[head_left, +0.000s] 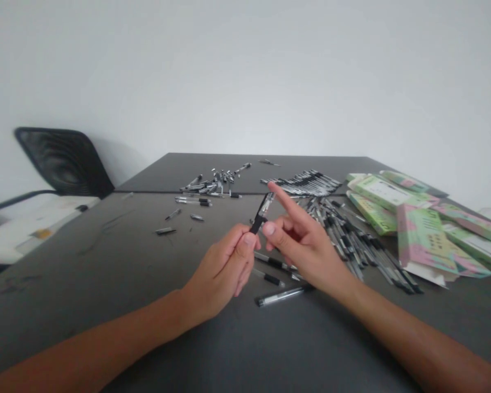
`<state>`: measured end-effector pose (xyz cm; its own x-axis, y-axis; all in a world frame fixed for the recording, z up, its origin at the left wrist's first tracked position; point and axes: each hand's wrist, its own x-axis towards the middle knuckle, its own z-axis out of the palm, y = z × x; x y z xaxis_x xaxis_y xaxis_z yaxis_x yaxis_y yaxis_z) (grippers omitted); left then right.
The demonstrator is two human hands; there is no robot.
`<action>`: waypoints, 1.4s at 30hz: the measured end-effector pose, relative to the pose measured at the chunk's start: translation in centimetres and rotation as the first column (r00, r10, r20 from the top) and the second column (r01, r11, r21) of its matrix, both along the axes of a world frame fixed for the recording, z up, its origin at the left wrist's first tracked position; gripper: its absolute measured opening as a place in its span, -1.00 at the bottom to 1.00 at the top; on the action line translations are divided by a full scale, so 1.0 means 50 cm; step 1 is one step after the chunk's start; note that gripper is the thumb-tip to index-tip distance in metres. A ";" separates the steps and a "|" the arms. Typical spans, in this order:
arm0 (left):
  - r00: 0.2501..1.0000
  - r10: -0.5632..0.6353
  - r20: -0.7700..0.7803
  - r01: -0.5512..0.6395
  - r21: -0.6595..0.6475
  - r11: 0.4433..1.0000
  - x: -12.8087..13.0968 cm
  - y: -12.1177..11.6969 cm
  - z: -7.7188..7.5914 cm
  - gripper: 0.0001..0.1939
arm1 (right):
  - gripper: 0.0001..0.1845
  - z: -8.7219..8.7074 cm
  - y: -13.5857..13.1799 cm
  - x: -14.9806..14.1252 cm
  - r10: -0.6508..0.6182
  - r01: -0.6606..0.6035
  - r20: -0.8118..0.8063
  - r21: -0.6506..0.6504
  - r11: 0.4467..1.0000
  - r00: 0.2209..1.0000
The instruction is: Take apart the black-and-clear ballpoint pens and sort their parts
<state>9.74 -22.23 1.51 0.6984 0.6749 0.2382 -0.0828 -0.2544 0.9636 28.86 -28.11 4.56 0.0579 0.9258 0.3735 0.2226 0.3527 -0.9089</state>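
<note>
My left hand (225, 270) and my right hand (303, 243) meet above the dark table (106, 262), both pinching one black-and-clear pen (262, 214) that points up and away. The left fingers close round its lower black end. On the right hand, thumb and fingers grip the pen while the index finger sticks out straight. Just under the hands lie a few loose pens (280, 295) on the table.
A big heap of pens (352, 234) spreads to the right of my hands, with a neat row (306, 183) behind it. Scattered pen parts (208, 188) lie at the far left. Green and pink boxes (425, 229) pile up at right. A black chair (61, 161) stands at left.
</note>
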 end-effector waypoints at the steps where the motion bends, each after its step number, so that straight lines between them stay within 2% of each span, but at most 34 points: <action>1: 1.000 -0.008 -0.002 0.008 -0.006 1.000 0.000 0.001 -0.001 -0.57 | -0.38 -0.002 0.003 -0.001 0.014 -0.014 0.020 0.020 1.000 1.000; 3: 0.999 -0.026 -0.021 0.026 -0.023 0.999 0.000 0.003 -0.003 -0.55 | -0.67 -0.004 0.009 0.001 0.031 -0.037 0.081 0.072 0.997 0.996; 4: 0.999 -0.037 -0.031 0.036 -0.036 0.999 0.001 0.005 -0.004 -0.54 | -0.75 -0.004 0.011 0.002 0.038 -0.047 0.103 0.087 0.995 0.994; 10: 0.993 -0.114 -0.030 0.112 -0.050 0.992 0.009 0.015 -0.013 -0.43 | -0.78 -0.003 0.014 0.010 0.040 -0.042 0.040 0.041 0.998 0.998; 13: 0.995 -0.087 -0.049 0.086 -0.028 0.996 0.013 0.024 -0.017 -0.35 | -0.72 0.007 0.018 0.032 -0.066 0.070 -0.094 0.034 0.997 0.993; 16: 0.998 -0.015 -0.067 0.020 0.083 0.996 0.010 0.037 -0.018 -0.34 | -0.72 0.034 0.039 0.079 -0.222 0.252 -0.210 0.127 0.959 0.952; 17: 0.998 0.015 -0.068 -0.005 0.142 0.990 0.007 0.041 -0.017 -0.36 | -0.72 0.047 0.052 0.098 -0.275 0.305 -0.193 0.149 0.941 0.942; 18: 0.997 0.046 -0.068 -0.031 0.207 0.978 0.004 0.044 -0.015 -0.38 | -0.69 0.061 0.069 0.117 -0.328 0.342 -0.108 0.153 0.927 0.938; 19: 0.995 0.075 -0.069 -0.054 0.273 0.960 0.000 0.047 -0.012 -0.40 | -0.64 0.075 0.089 0.135 -0.374 0.365 0.043 0.148 0.919 0.926; 20: 0.993 0.099 -0.070 -0.070 0.335 0.940 -0.004 0.049 -0.008 -0.42 | -0.56 0.088 0.113 0.152 -0.410 0.386 0.256 0.140 0.912 0.875; 21: 0.991 0.117 -0.072 -0.080 0.391 0.917 -0.008 0.050 -0.004 -0.44 | -0.50 0.098 0.140 0.167 -0.403 0.402 0.510 0.118 0.908 0.760; 23: 0.988 0.137 -0.077 -0.084 0.480 0.873 -0.014 0.048 0.006 -0.49 | -0.53 0.109 0.201 0.190 -0.340 0.401 0.667 0.067 0.914 0.663; 26: 0.989 0.131 -0.068 -0.068 0.581 0.811 -0.019 0.044 0.019 -0.58 | -0.69 0.100 0.294 0.209 -0.261 0.423 0.813 0.021 0.906 0.520; 29: 0.993 0.112 -0.039 -0.059 0.658 0.751 -0.018 0.041 0.024 -0.61 | -0.76 0.071 0.370 0.214 -0.187 0.458 0.905 -0.010 0.889 0.382; 33: 0.992 0.124 -0.020 -0.072 0.717 0.693 -0.013 0.046 0.024 -0.62 | -0.68 0.034 0.429 0.208 -0.074 0.492 0.964 -0.063 0.868 0.254; 37: 0.987 0.158 -0.012 -0.096 0.745 0.660 -0.010 0.052 0.021 -0.64 | -0.67 0.012 0.457 0.199 -0.004 0.514 0.982 -0.095 0.852 0.188; 42: 0.983 0.179 -0.032 -0.091 0.768 0.634 -0.004 0.049 0.017 -0.69 | -0.64 -0.005 0.469 0.196 0.032 0.545 0.987 -0.114 0.831 0.159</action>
